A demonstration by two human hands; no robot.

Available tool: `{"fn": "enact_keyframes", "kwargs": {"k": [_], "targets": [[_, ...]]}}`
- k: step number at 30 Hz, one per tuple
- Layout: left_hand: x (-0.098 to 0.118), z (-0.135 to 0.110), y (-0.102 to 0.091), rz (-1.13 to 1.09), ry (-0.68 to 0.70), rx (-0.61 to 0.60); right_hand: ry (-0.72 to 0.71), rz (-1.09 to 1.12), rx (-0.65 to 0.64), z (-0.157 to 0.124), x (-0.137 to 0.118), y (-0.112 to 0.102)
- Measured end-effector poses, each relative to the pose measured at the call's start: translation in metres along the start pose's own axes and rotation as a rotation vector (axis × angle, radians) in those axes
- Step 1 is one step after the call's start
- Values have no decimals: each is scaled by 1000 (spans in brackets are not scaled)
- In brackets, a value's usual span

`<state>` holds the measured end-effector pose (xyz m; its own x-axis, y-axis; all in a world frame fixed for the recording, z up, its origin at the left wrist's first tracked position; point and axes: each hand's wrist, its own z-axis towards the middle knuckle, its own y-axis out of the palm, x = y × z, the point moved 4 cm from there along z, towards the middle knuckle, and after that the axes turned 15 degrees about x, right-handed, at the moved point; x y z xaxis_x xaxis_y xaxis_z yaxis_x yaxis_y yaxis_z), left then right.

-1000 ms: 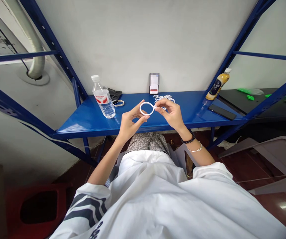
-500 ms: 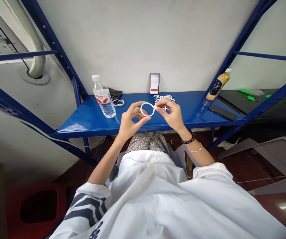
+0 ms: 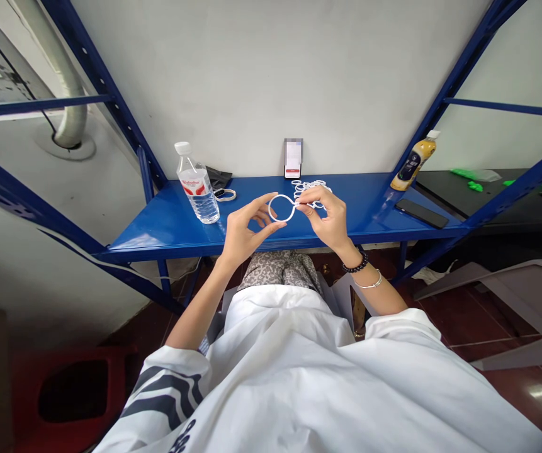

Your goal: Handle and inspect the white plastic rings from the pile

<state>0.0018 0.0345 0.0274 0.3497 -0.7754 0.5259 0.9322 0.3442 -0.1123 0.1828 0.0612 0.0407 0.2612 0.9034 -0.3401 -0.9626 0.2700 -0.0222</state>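
Note:
A thin white ring (image 3: 281, 195) is held up in front of me, above the front part of the blue table. My left hand (image 3: 243, 229) has it from the left, thumb under its lower edge and fingertips near its upper left. At the ring's right side, the thumb and index finger of my right hand (image 3: 326, 217) pinch a small white part joined to it. Behind that hand, partly hidden by it, lies a pile of similar white rings (image 3: 304, 186).
A phone (image 3: 293, 157) leans upright against the wall. Water bottle (image 3: 197, 185) and a dark pouch (image 3: 218, 176) stand left; a yellow drink bottle (image 3: 415, 162) and a dark phone (image 3: 422, 213) are right. Blue frame posts (image 3: 445, 82) flank the table (image 3: 171, 217).
The ring has shifted very slightly right, and my right hand has moved a little right with it. Both hands keep their hold.

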Motion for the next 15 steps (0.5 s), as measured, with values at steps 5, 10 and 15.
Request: {"fn": "enact_keyframes", "kwargs": {"k": [5,10,15], "targets": [[0,0,-1,15,25,10,-33,11,13,0,-1,-1],[1,0,-1,36,30,1,-18,2,8,0,-1,-1],[2,0,-1,44,50,-3,-11,8,10,0,-2,-1]]}}
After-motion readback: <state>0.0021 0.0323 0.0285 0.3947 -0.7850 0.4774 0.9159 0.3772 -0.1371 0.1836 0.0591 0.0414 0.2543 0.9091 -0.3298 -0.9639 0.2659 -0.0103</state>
